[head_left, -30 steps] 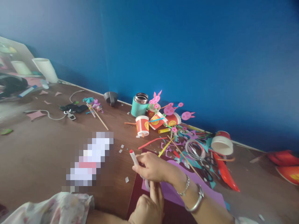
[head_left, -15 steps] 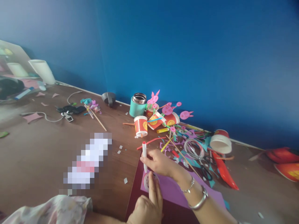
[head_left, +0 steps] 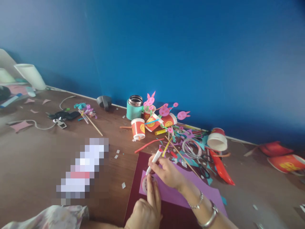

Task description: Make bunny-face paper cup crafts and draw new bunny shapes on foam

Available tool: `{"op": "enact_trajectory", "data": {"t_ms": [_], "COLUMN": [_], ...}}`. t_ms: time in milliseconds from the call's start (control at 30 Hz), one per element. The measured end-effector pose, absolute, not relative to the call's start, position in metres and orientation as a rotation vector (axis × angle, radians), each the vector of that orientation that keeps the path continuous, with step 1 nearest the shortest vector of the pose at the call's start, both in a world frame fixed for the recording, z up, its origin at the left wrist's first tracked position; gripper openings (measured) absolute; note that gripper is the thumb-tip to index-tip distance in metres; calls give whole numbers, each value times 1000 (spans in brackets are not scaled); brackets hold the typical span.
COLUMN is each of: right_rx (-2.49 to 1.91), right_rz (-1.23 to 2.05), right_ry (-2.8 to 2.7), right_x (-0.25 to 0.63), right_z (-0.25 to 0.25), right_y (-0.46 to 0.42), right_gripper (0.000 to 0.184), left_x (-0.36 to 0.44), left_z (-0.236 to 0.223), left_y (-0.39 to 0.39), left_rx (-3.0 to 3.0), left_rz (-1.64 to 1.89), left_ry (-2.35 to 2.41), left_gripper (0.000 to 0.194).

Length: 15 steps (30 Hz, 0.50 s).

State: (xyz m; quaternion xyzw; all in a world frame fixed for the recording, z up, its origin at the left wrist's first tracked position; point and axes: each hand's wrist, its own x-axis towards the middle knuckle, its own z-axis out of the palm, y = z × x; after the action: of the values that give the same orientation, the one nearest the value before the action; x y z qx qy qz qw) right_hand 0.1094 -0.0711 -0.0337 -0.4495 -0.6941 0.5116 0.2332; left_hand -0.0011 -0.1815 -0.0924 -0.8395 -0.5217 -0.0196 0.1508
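A white marker with a red end is gripped in my right hand, its top leaning right and its tip at the upper edge of a small round disc with a pale rim. My left hand presses this disc down with two outstretched fingers, the others curled under. Part of the disc is hidden beneath those fingers. It lies at the left end of a purple paper sheet, which rests on a dark maroon sheet. My right wrist crosses over the purple sheet.
Behind my hands stand a teal flask and a red paper cup among pink paper figures. Clear tape, scissors, a red glossy piece and a wooden stick lie to the right. A blurred-out patch is at left.
The marker has gone from nearly upright to leaning right, its tip still at the disc's edge. My left fingers stay on the disc. The whole view has shifted slightly rightward.
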Motion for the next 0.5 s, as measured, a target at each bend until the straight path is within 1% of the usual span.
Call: {"op": "enact_trajectory", "data": {"t_ms": [100, 233, 500], "right_rx": [-1217, -1223, -1274], "right_rz": [1256, 1175, 1085], "right_ry": [-1967, -1956, -1932], "right_x": [114, 120, 133], "right_z": [-34, -36, -40], "right_y": [-74, -78, -95], "right_gripper": [22, 22, 22], "left_x": [-5, -8, -10], "left_z": [-80, -68, -72], "left_y": [-180, -178, -178], "left_rx": [-2415, -2429, -2450], "left_rz": [-61, -55, 31], "left_ry": [-1471, -1428, -1399], "left_gripper": [60, 57, 60]}}
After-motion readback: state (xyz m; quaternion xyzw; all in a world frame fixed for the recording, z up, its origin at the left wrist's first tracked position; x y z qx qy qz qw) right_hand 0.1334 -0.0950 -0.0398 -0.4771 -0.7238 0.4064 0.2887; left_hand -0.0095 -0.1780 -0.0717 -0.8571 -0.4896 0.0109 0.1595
